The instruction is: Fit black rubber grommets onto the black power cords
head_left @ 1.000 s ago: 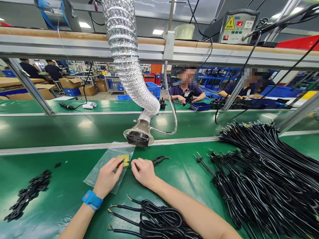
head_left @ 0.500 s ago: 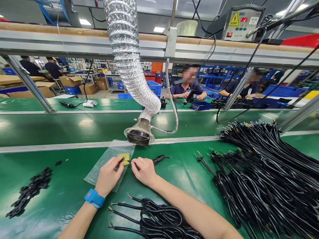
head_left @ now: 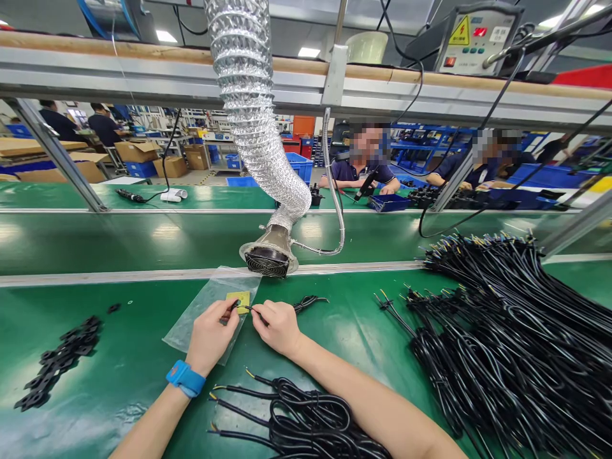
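The left hand [head_left: 209,333] is pinching a dark piece [head_left: 235,305], the right hand [head_left: 277,328] is gripping a cable [head_left: 248,308] over the yellow card [head_left: 245,297]; this one's looking unfinished, more black parts [head_left: 64,360] lying untouched.

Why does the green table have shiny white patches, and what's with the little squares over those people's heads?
Head view: pale glare patches on the green table, perhaps from reflected ceiling lights; head view: blocky pixels over the heads of two people opposite; head view: left hand and right hand fairly sharp.
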A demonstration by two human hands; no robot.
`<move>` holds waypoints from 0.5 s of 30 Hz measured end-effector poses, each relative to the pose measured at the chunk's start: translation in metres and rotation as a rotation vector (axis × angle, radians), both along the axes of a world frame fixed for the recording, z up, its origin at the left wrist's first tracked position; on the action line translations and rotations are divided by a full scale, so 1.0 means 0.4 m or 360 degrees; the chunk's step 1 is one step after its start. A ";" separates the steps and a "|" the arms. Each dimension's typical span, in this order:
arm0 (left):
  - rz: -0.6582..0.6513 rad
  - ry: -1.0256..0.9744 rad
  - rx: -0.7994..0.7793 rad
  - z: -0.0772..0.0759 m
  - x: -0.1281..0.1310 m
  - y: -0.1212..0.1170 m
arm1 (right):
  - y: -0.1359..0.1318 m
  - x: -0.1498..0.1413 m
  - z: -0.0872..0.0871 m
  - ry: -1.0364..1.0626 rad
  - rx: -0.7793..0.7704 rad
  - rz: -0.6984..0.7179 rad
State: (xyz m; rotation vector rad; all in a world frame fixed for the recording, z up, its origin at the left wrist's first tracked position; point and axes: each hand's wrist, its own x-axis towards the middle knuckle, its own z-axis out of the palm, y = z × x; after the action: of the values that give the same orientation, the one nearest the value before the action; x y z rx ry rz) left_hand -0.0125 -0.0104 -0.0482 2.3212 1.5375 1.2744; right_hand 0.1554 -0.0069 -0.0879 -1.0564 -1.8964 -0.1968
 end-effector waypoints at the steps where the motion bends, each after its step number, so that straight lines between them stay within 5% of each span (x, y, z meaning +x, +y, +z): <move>1: 0.0010 0.0000 -0.0004 -0.001 0.000 0.000 | 0.000 0.000 0.000 -0.0013 0.0014 0.0011; 15: -0.0055 -0.0061 -0.0103 0.004 0.003 0.004 | -0.004 0.002 0.011 0.0109 -0.0033 0.0087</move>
State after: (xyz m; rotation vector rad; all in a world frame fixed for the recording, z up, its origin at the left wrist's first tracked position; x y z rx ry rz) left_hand -0.0115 -0.0089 -0.0466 2.2603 1.4976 1.2350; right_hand 0.1564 -0.0087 -0.0835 -1.0116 -1.8667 -0.1086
